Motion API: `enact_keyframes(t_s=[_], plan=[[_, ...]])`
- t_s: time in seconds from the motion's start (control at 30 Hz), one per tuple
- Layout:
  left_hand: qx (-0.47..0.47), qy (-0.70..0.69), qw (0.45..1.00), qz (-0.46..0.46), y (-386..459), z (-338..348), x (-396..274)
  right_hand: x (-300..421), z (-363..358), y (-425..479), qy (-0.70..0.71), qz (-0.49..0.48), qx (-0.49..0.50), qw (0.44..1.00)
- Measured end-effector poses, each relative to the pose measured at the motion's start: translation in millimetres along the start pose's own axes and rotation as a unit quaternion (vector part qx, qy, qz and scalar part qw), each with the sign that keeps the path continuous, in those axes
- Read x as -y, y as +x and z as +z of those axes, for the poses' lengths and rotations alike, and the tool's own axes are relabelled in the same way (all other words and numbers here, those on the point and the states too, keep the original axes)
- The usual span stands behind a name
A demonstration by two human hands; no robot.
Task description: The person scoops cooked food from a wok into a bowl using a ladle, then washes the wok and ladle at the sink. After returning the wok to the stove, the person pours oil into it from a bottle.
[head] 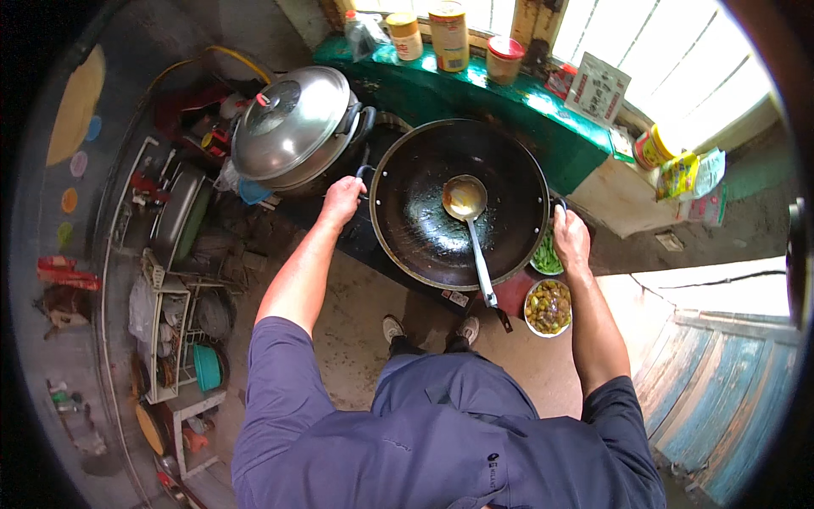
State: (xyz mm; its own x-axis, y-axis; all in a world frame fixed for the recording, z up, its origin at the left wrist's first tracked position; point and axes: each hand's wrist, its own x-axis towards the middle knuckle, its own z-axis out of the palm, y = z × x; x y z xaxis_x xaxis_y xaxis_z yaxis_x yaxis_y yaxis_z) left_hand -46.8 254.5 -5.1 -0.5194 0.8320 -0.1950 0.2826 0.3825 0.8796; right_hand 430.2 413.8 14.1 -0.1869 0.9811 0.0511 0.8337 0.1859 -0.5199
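Note:
A large dark wok (420, 172) is before me, with a metal ladle (478, 254) lying in it. The ladle's bowl rests near the wok's middle and its handle crosses the near rim. My left hand (343, 201) is closed around the wok's left loop handle, and my right hand (571, 235) grips the handle on the right side. Below the right rim stand a bowl of cut green vegetables (547, 256), partly hidden by the wok, and a white bowl of browned, chunky food (548, 308).
Left of the wok stands a big lidded metal pot (299, 127). Jars (449, 38) and seasoning packets (676, 175) line the green ledge (509, 102) under the windows. A shelf rack (170, 337) with dishes stands at the left; a weathered wooden door (718, 394) is at the lower right.

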Motion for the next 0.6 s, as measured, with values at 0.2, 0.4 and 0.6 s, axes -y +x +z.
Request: enact_keyframes(t_s=[0.2, 0.4, 0.6], plan=[[-0.029, 0.022, 0.992, 0.124, -25, -10, 18, -8, -13, -7, 0.169, 0.032, 0.046, 0.984], [-0.035, -0.054, 0.996, 0.058, -99, -19, 1, 5, -68, -40, 0.174, -0.034, 0.048, 0.983], [-0.008, -0.219, 0.972, 0.084, -154, -67, 11, 86, -129, -93, 0.053, -0.083, 0.006, 0.995]])
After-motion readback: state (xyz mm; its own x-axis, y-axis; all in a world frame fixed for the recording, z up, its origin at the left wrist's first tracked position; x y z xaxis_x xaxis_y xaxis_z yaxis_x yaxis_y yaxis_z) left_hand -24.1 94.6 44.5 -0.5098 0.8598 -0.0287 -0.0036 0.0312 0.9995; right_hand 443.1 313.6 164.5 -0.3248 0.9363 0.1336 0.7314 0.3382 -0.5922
